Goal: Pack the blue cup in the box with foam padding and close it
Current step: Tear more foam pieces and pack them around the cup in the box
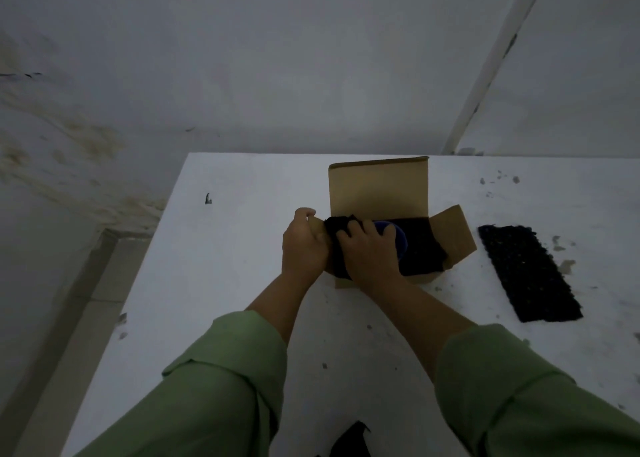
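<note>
Where the cardboard box (381, 193) stands open near the middle of the white desk (242, 283), the blue cup (398, 237) shows only as a dark blue curved sliver inside it, half covered by the right hand; the light is dim and its shape beyond that rounded edge cannot be made out. Black foam padding (420, 249) lines the inside of the box around the cup, and a bunched piece of it rises at the box's 9 o'clock edge. The rear flap of the box stands upright at 12 o'clock; a side flap splays outward at 3 o'clock.

The left hand (304, 245) sits at the box's 9 o'clock side, its fingers (304, 214) curled closed over the left flap's edge — a grip on the cardboard, with the thumb toward the foam. The right hand (370, 256) lies palm down across the box opening, fingers bent and pressing on the bunched foam just beside the cup; whether they pinch the foam or merely push it cannot be told. Both forearms reach forward from green sleeves (225, 380) rolled back above the wrists.

A loose black foam strip (530, 273) lies flat on the desk at 3 o'clock from the box, apart from it; a dark scrap (349, 439) sits at the near edge at 6 o'clock.
</note>
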